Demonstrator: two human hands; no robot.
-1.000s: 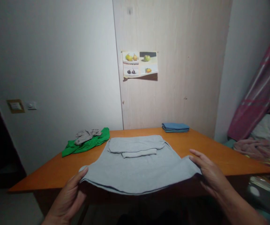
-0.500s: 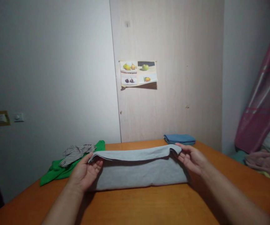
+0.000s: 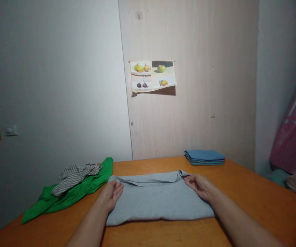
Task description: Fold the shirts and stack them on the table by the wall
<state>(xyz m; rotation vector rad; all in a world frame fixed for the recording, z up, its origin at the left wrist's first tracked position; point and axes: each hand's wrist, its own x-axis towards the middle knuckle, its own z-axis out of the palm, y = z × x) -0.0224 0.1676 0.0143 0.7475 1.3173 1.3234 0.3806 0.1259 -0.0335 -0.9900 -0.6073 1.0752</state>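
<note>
A grey folded garment (image 3: pixel 160 202) lies flat on the orange-brown table in front of me, with a folded-over strip along its far edge. My left hand (image 3: pixel 114 193) rests at the garment's left edge, its fingers stretched out over the fabric and apart from any clear grip. At the far right corner my right hand (image 3: pixel 199 186) has its fingertips closed on the turned-over layer, where the fabric curls up slightly. The underside of the garment is hidden.
Left of the garment, a striped cloth (image 3: pixel 76 176) lies on a crumpled green garment (image 3: pixel 60 202). A folded blue stack (image 3: pixel 204 156) sits at the table's (image 3: pixel 148 236) far right. Behind stands a pale panel with a fruit picture (image 3: pixel 153 75); a pink curtain (image 3: pixel 295 137) hangs at right.
The raised far strip of the grey garment has come down onto the rest of it. My left hand has loosened from its corner; both hands are lower. The view has shifted slightly.
</note>
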